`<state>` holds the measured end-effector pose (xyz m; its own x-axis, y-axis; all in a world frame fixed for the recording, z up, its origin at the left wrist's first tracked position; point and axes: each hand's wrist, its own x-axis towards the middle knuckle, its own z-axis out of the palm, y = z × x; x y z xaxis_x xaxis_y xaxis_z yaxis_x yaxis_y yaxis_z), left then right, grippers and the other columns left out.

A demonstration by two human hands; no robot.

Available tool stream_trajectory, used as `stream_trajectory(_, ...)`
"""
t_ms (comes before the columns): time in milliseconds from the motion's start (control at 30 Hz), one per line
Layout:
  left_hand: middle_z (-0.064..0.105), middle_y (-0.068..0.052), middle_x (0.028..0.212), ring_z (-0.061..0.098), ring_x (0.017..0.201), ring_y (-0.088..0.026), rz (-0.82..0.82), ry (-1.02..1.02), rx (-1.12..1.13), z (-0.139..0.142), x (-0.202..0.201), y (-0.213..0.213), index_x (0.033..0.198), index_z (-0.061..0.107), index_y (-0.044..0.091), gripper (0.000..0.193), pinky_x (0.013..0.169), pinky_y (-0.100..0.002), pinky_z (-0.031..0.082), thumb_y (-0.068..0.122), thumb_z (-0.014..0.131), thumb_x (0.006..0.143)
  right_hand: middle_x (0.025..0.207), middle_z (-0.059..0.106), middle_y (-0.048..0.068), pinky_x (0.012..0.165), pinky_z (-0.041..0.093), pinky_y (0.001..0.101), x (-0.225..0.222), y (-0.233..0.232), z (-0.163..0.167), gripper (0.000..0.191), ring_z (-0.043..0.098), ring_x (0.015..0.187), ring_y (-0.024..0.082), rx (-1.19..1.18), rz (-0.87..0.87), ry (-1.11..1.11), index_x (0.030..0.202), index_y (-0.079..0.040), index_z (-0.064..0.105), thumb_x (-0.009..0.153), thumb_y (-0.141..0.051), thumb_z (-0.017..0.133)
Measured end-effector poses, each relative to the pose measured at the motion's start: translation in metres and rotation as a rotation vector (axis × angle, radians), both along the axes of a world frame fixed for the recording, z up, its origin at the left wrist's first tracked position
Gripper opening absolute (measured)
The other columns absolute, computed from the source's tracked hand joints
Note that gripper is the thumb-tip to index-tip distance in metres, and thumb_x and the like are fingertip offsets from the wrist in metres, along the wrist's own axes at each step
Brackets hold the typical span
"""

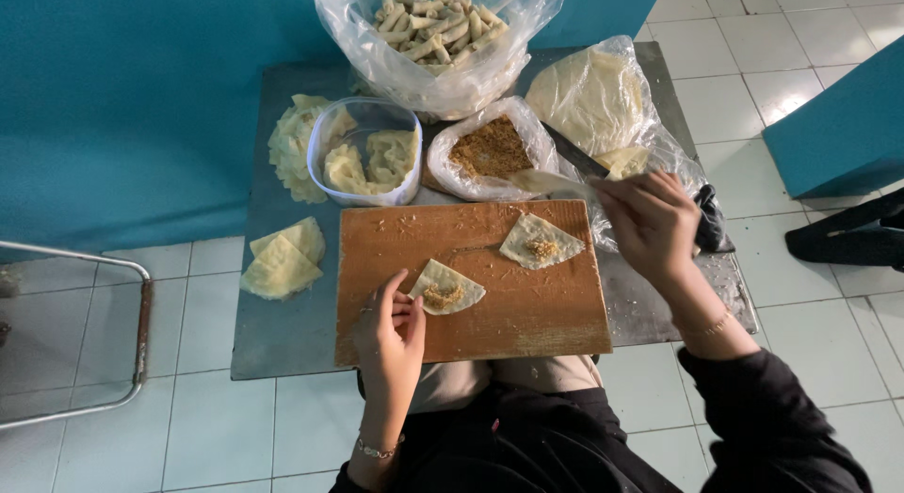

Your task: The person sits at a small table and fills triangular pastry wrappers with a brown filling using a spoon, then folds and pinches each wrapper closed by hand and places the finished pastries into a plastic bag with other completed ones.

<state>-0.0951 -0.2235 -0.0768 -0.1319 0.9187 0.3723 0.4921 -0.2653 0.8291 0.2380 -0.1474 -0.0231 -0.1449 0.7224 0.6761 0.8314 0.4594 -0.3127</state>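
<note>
My left hand (390,335) rests on the wooden cutting board (527,309), fingertips touching the edge of a pastry wrapper (446,286) with brown filling on it. A second wrapper (540,241) with filling lies at the board's far right. My right hand (650,220) hovers just past the board's right corner, fingers closed on a spoon (551,181) whose bowl points toward a plastic bag of brown crumbly filling (490,150).
On the grey metal table (282,333): folded wrappers (282,259) at left, a clear tub of scraps (365,156), a bag of rolled sticks (435,27), a bag of flat sheets (589,97). A metal frame (141,314) stands on the tiled floor at left.
</note>
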Motion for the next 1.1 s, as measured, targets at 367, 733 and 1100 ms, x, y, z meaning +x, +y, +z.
stream_trajectory(367, 0.07, -0.006, 0.077, 0.07, 0.063, -0.021, 0.106, 0.198, -0.049, -0.002, 0.011, 0.004, 0.125, 0.067, 0.012, 0.04, 0.057, -0.036, 0.054, 0.001, 0.071, 0.087, 0.106, 0.069, 0.008, 0.085, 0.054, 0.0422, -0.115, -0.043, -0.017, 0.032, 0.065, 0.102, 0.03, -0.375, 0.179, -0.176, 0.105, -0.012, 0.073, 0.085, -0.036, 0.078)
stream_trajectory(733, 0.069, -0.009, 0.082, 0.07, 0.071, -0.026, -0.011, 0.287, 0.138, 0.006, 0.018, 0.013, 0.128, 0.064, 0.01, 0.039, 0.063, -0.04, 0.053, 0.001, 0.068, 0.09, 0.092, 0.069, 0.006, 0.077, 0.055, 0.0423, -0.121, -0.034, -0.017, 0.018, 0.066, 0.094, 0.029, -0.486, 0.294, -0.113, 0.093, -0.011, 0.066, 0.086, -0.025, 0.074)
stream_trajectory(1100, 0.07, -0.016, 0.094, 0.071, 0.083, -0.034, -0.242, 0.239, 0.145, 0.011, -0.004, 0.017, 0.129, 0.062, 0.006, 0.037, 0.07, -0.043, 0.054, 0.001, 0.065, 0.093, 0.09, 0.076, 0.006, 0.066, 0.06, 0.0335, -0.125, -0.035, -0.014, 0.043, 0.077, 0.078, 0.021, -0.632, 0.355, 0.169, 0.122, -0.007, 0.053, 0.085, -0.012, 0.074)
